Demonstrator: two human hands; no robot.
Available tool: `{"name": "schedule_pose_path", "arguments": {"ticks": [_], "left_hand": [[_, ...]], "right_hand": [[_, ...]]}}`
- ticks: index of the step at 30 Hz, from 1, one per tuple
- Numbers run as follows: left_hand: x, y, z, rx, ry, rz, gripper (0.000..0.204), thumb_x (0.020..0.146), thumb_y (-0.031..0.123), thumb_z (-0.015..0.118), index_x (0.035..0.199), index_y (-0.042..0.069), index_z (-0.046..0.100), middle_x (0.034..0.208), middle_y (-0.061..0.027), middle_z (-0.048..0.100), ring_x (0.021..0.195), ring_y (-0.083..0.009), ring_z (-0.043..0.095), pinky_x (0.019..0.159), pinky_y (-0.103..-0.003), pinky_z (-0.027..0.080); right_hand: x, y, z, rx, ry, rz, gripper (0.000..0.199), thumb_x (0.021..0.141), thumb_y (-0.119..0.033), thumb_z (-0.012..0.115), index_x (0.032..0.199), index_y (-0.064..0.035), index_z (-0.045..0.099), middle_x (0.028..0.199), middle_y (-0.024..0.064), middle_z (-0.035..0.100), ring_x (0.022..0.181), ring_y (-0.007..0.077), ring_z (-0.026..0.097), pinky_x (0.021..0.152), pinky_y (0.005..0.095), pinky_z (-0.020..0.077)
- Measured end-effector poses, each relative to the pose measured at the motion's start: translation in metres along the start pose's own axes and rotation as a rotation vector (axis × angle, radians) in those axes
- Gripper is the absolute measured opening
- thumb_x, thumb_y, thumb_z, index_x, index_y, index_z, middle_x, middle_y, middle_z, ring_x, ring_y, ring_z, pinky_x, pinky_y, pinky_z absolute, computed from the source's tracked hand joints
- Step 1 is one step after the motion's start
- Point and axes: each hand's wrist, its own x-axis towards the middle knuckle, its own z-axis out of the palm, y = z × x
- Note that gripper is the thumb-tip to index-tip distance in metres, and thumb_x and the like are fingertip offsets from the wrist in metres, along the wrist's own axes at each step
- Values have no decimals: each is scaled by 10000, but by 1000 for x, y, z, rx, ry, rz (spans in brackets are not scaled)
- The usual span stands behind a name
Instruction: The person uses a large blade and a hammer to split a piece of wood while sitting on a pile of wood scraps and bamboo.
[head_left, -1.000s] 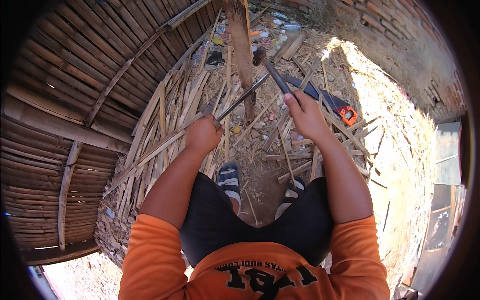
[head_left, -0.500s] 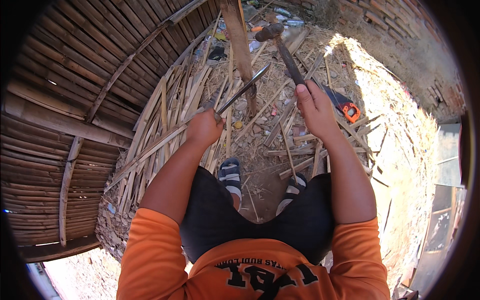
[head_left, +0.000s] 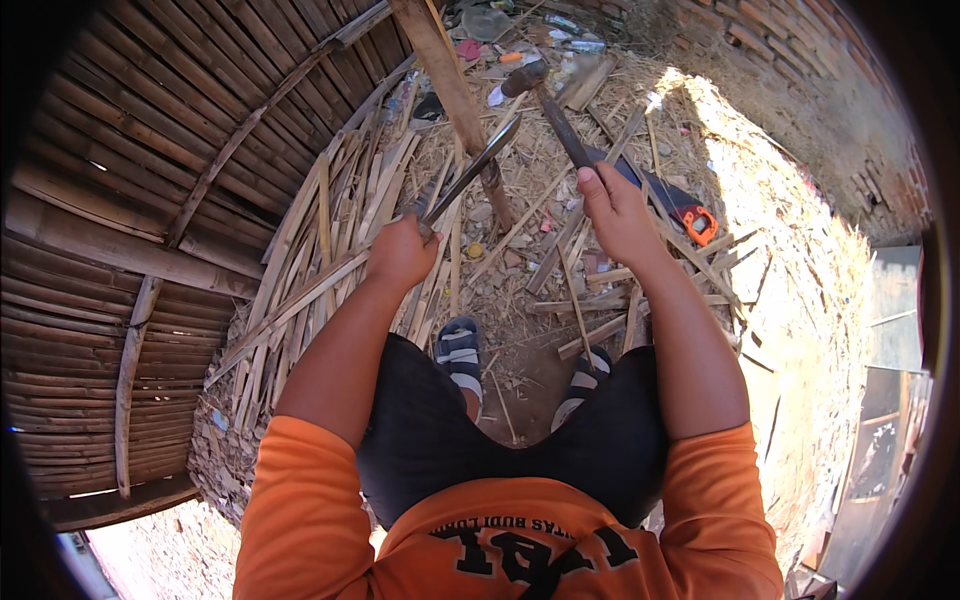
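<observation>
Gripping a long dark metal bar (head_left: 478, 168) near its lower end, the left hand (head_left: 402, 250) has its fingers curled closed around it; the right hand (head_left: 615, 212) has its fingers wrapped about the handle of a hammer (head_left: 562, 122), thumb along the shaft. Both tools are held out ahead of the body, the bar slanting across in front of a leaning wooden post (head_left: 450, 85), the hammer's head beyond the bar's tip and apart from it. Whether the bar touches the post cannot be told.

A glancing blow looks the likeliest trouble: the bar is narrow and slanted, so an off-centre hit could skid along it toward the left fingers. A loose hold there could let the bar twist or spring. Should either tool slip, the feet in sandals (head_left: 459, 350) are near, with bare skin showing. The loose slats (head_left: 345, 225) and scraps could roll underfoot, and the saw (head_left: 660, 197) lying on the ground (head_left: 525, 370) just beyond the right hand could catch a reaching arm.

Counted: one bar, one hammer, one saw with an orange handle, one leaning post, two sandals, one small yellow lid (head_left: 475, 250), at least two bottles (head_left: 586, 46) at the far end; the slats overlap too much to number
</observation>
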Motion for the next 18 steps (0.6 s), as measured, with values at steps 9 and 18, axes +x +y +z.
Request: {"name": "schedule_pose_path", "arguments": {"ticks": [9, 18], "left_hand": [[2, -8, 2, -2, 45, 16, 453, 866, 391, 738, 1017, -29, 663, 843, -259, 703, 842, -439, 693, 756, -516, 547], [-2, 1, 4, 12, 19, 37, 429, 887, 386, 722, 998, -21, 646, 844, -248, 703, 853, -437, 689, 774, -522, 551]], "right_hand": [[-4, -18, 2, 72, 26, -24, 436, 1055, -416, 512, 936, -2, 574, 700, 128, 577, 664, 237, 582, 637, 394, 450], [-8, -33, -1, 121, -18, 9, 469, 1053, -442, 512, 899, -1, 551, 675, 88, 595, 642, 180, 686, 616, 351, 510]]}}
